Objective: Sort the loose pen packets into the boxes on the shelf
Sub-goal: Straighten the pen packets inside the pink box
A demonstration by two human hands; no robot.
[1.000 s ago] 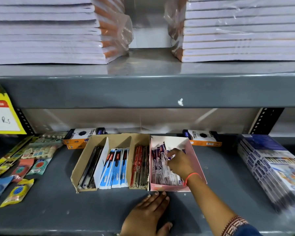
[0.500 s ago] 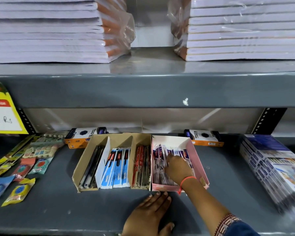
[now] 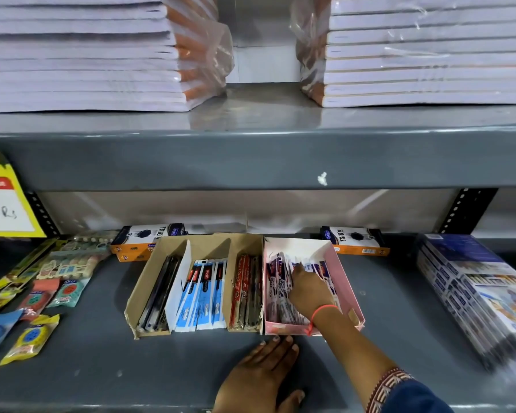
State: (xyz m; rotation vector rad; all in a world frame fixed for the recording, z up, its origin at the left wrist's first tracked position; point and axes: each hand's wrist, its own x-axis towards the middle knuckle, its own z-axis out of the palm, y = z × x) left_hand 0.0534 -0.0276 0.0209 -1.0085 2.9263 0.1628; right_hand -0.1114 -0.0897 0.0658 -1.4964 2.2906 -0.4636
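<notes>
Since a second ago the right hand (image 3: 309, 289) is sitting deeper in the pink box (image 3: 344, 274), fingers pressing down on the purple pen packets (image 3: 276, 283); can't tell if it's gripping any. Nearer, the left hand (image 3: 261, 374) is lying flat and open on the shelf (image 3: 102, 368), fingertips right at the box's front.

Even overhead light is brightening the upper shelf (image 3: 259, 114), glare is catching the plastic wrap (image 3: 209, 46), the lower shelf (image 3: 102, 368) is sitting in shadow, and wide-angle distortion and blur are smearing the right-edge packs (image 3: 489, 299).
</notes>
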